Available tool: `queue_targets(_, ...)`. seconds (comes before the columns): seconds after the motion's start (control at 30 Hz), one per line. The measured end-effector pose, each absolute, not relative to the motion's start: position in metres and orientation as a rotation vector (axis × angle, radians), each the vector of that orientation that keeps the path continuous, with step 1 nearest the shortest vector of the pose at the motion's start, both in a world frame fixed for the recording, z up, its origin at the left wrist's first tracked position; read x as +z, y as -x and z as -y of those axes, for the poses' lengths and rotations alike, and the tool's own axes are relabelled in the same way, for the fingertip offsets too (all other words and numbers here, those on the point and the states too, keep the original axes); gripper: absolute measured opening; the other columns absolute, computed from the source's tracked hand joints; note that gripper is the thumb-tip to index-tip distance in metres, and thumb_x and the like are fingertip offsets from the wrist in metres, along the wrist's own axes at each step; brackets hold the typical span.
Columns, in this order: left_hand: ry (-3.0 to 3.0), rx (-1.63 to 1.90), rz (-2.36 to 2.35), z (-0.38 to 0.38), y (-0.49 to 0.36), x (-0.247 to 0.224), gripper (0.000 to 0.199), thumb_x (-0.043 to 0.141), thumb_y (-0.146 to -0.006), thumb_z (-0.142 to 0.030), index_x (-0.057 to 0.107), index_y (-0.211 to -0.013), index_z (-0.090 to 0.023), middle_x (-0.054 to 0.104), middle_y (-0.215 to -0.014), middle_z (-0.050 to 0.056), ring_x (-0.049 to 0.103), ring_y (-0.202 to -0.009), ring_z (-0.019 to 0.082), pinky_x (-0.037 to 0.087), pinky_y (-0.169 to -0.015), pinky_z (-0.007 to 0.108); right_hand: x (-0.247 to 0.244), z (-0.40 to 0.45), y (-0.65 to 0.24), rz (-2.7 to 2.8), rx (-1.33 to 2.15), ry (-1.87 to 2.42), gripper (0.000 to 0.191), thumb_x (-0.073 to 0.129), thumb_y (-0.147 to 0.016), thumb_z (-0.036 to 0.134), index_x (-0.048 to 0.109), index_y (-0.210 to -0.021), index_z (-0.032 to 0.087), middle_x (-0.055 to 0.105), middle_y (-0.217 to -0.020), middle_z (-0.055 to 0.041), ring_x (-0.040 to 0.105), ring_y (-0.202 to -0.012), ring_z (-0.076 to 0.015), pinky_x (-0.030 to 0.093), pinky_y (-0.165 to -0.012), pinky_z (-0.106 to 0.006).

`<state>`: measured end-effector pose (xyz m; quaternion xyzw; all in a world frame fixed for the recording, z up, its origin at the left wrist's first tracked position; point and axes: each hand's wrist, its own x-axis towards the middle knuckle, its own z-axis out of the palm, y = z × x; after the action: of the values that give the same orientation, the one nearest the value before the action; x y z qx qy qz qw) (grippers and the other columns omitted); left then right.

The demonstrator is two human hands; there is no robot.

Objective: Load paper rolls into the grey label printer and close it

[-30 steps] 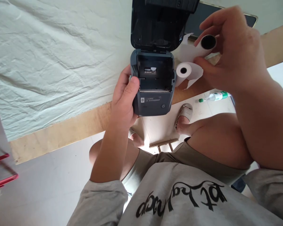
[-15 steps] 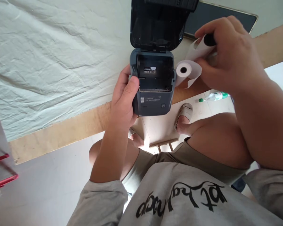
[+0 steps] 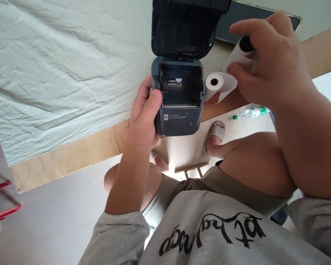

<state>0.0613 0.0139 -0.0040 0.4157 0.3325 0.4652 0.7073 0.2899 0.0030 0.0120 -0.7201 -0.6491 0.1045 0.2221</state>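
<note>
Inside the left grip, held snug, is the printer, lid up. The right grip, curled, holds a paper roll (far fingers hidden); a loose pinch could unwind it, a bump could tip the small roll between grips.

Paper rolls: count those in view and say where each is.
2: one roll in the right hand, another roll just right of the open printer. More could be hidden.

Dk printer w/ lid up, wht paper roll beside, wide-cored roll nr.
</note>
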Motion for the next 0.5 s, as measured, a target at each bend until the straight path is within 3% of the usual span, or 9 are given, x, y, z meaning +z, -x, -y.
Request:
queue_targets(0.1,-0.946,1.030,-0.753,-0.014,-0.061,-0.004,0.026,0.052,-0.090,-0.045,0.059,-0.104,-0.024,0.066,-0.097,0.002,0.067,-0.088,0.016,0.055,-0.075,0.029,0.012,-0.002,-0.291,1.803,0.282,1.912,0.071,0.051,-0.068,0.006,0.041,-0.136,0.025,0.056,-0.124,-0.0057,0.054,-0.115,-0.0197,0.044,-0.101,-0.036)
queue_targets(0.17,-0.961,1.022,-0.773,-0.016,-0.060,-0.005,0.028,0.053,-0.089,-0.047,0.059,-0.104,-0.024,0.066,-0.096,0.002,0.068,-0.090,0.018,0.055,-0.075,0.030,0.012,-0.003,-0.290,1.813,0.296,1.929,0.068,0.050,-0.066,0.004,0.046,-0.130,0.026,0.058,-0.119,-0.0053,0.055,-0.112,-0.0199,0.044,-0.099,-0.037)
queue_targets(0.33,-0.970,1.011,-0.787,-0.017,-0.059,-0.005,0.030,0.054,-0.087,-0.049,0.059,-0.104,-0.025,0.066,-0.095,0.002,0.068,-0.088,0.019,0.054,-0.070,0.030,0.009,-0.005,-0.291,1.811,0.267,1.955,0.057,0.065,-0.070,0.022,0.055,-0.126,0.030,0.053,-0.118,-0.0089,0.052,-0.114,-0.0222,0.044,-0.097,-0.039)
queue_targets(0.5,-0.956,1.000,-0.805,-0.014,-0.062,-0.002,0.031,0.054,-0.086,-0.050,0.057,-0.104,-0.025,0.066,-0.099,0.005,0.068,-0.092,0.022,0.056,-0.074,0.034,0.005,-0.005,-0.303,1.629,0.092,1.741,0.061,0.061,-0.070,0.018,0.049,-0.130,0.020,0.059,-0.115,-0.0072,0.058,-0.093,-0.0165,0.044,-0.072,-0.030)
